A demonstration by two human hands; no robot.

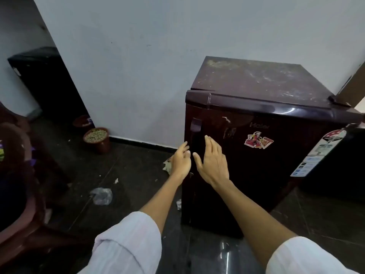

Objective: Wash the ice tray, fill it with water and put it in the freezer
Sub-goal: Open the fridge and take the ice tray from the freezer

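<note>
Nearest to me were the two rolled white cloth sleeves (128, 244), with bare forearms reaching forward over the dark glossy tiled floor (122, 175). The left hand (180, 162) and the right hand (212, 163) were empty, fingers loose and spread. They hung just beside each other in front of the small maroon single-door refrigerator (256, 175). The left was by the door's free edge, and I could not tell whether it touched. The door was shut, and its moulded maroon pull handle (195, 125) sat above both hands, untouched.

I saw no ice tray anywhere. I judged it was behind that door, in the freezer box, so opening the door came first. I expected a light, stiff plastic tray, slick with frost or water. It would be best taken by its two short ends and kept level once filled, or it would spill.

A crumpled clear plastic wrapper (101, 195) lay on the floor to the left. Beyond it a brown round pot of pale pebbles (96, 138) stood against the white painted wall (138, 66). Farther off in the left corner stood a tall black cabinet (39, 80).
</note>
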